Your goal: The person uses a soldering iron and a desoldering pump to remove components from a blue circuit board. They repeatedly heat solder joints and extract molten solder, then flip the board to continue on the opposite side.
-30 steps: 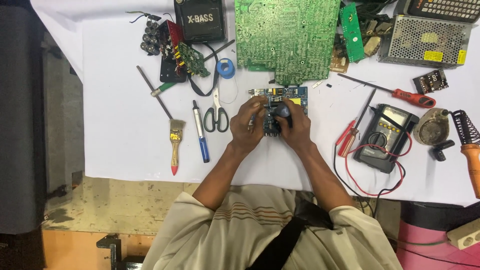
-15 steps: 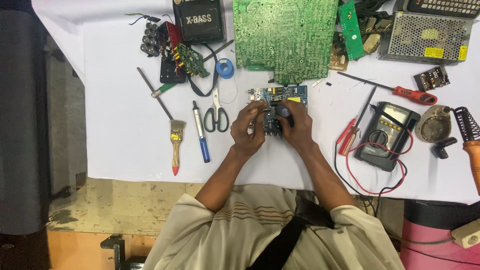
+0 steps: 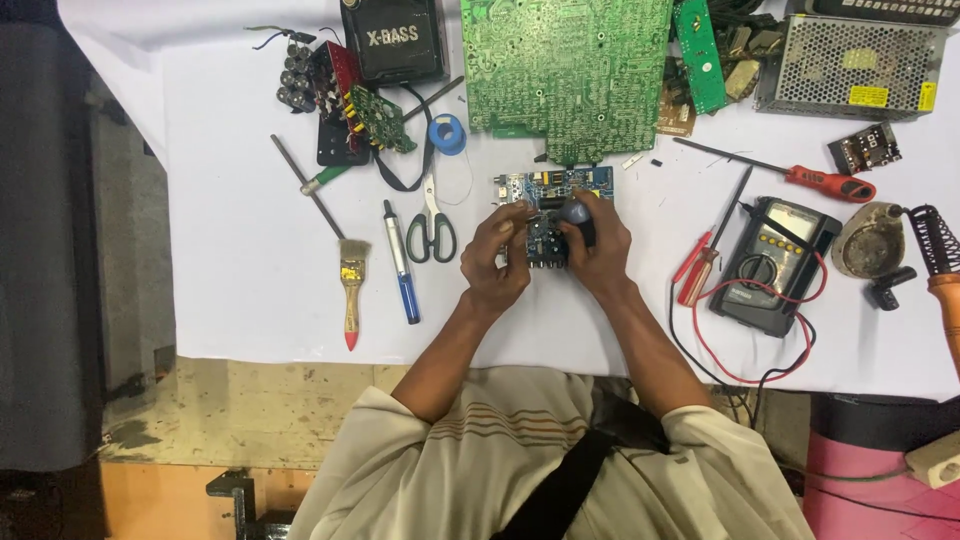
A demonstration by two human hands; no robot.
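Barely anything is shifting between the earlier frames and now: both hands are staying on the small blue circuit board point(image 3: 553, 205) at mid-table, and the tools around them are lying just where they were, so the work is judged to be still in the same handling step, not a new one. Nearest the body, the left hand point(image 3: 497, 258) is curling its fingers around the board's left edge, and the right hand point(image 3: 596, 248) is closing on the right side, thumb pressing a dark rounded part (a knob or a tool tip, cannot tell which). To the left are lying one paintbrush point(image 3: 350, 292) with a red-tipped handle, one blue-and-silver pen-shaped tool point(image 3: 401, 261), one pair of scissors point(image 3: 433, 222) and one green-handled screwdriver point(image 3: 322, 180). To the right are sitting one multimeter point(image 3: 775, 262) with its two leads looping toward the table edge, and two red-handled screwdrivers, the short one point(image 3: 700, 268) just beside the meter and the long one point(image 3: 800, 176) farther back. Farthest off are resting one large green circuit board point(image 3: 566, 72), one perforated metal power supply point(image 3: 848, 66), one black speaker box point(image 3: 393, 38) and one blue roll of tape point(image 3: 447, 133).
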